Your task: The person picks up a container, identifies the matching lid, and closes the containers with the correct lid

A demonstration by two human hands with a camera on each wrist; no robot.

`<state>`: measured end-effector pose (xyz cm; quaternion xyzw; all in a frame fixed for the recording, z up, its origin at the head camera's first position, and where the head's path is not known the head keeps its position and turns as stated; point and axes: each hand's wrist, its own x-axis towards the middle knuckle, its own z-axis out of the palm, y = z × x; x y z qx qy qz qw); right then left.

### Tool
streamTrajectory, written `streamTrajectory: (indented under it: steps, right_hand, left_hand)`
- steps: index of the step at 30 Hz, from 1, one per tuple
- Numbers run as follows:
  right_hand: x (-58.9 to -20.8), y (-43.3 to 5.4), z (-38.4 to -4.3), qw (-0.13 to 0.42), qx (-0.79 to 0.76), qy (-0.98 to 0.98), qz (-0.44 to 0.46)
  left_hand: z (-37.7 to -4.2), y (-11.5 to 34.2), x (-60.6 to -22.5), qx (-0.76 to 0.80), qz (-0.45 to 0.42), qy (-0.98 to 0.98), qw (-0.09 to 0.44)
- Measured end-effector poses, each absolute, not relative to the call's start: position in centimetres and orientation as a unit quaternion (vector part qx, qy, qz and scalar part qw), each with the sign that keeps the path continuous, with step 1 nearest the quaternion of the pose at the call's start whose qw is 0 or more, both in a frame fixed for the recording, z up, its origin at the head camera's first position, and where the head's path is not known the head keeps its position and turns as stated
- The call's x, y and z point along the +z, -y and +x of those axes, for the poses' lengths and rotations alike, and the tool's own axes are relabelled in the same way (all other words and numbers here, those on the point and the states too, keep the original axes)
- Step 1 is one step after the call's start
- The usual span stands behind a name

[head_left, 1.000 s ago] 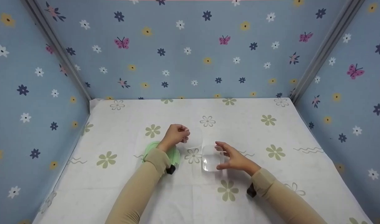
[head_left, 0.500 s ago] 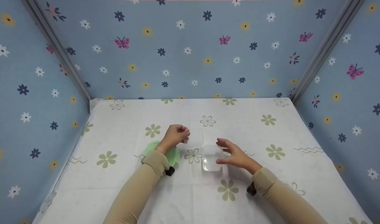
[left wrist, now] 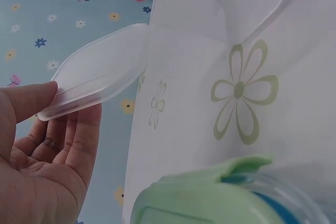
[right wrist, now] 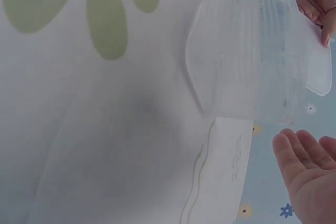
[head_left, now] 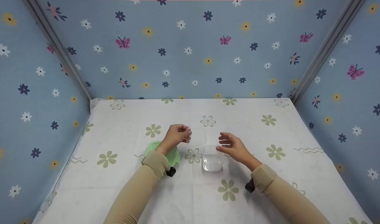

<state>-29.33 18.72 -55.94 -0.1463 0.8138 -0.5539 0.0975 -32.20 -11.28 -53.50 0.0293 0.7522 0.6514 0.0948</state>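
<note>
My left hand (head_left: 177, 135) pinches a clear plastic lid (left wrist: 105, 69) at one edge, thumb on top and fingers beneath. The lid is tilted above the table and barely shows against the white cloth in the head view. A clear, straight-sided plastic container (head_left: 212, 162) stands on the cloth to the right of the left hand. Beside its upper rim is my right hand (head_left: 235, 147), fingers loosely bent and holding nothing. In the right wrist view a gap shows between those fingers and the container's ribbed wall (right wrist: 247, 61).
A container with a light green lid (head_left: 152, 147) sits under the left wrist, partly hidden by it; blue shows inside its clear side in the left wrist view. White floral cloth (head_left: 190, 202) covers the table. Blue patterned walls (head_left: 190, 40) enclose the back and sides.
My right hand has come away from the container's side and risen toward the back of the table. The left hand keeps its pinch on the lid and has barely shifted.
</note>
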Motion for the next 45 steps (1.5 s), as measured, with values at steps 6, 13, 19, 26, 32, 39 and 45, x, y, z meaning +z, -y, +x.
streamTrajectory:
  steps: [6, 13, 19, 26, 32, 39, 45]
  right_hand:
    - [-55.2, -18.6, -29.8, 0.085, -0.564, -0.81, -0.134]
    - [-54.5, -18.2, -30.4, 0.061, -0.566, -0.815, -0.112]
    - [-54.0, -17.7, -30.5, 0.055, -0.565, -0.815, -0.116]
    - [-53.5, -17.0, -30.4, 0.061, -0.583, -0.803, -0.107]
    - [-53.4, -16.7, -30.4, 0.057, -0.601, -0.791, -0.104]
    - [-53.4, -16.7, -30.2, 0.043, -0.604, -0.789, -0.108]
    - [-53.4, -16.8, -29.9, 0.047, -0.613, -0.782, -0.107]
  left_hand:
    - [-32.1, 10.9, -53.2, 0.666, 0.036, -0.739, 0.095]
    - [-31.8, 10.3, -52.4, 0.676, 0.051, -0.729, 0.1]
    - [-31.8, 9.6, -52.0, 0.682, 0.059, -0.72, 0.115]
    - [-31.5, 8.6, -51.6, 0.672, 0.072, -0.726, 0.128]
    - [-31.2, 8.0, -51.4, 0.664, 0.087, -0.73, 0.135]
    - [-30.9, 7.5, -51.5, 0.664, 0.106, -0.728, 0.135]
    - [-30.8, 7.4, -51.7, 0.664, 0.112, -0.725, 0.144]
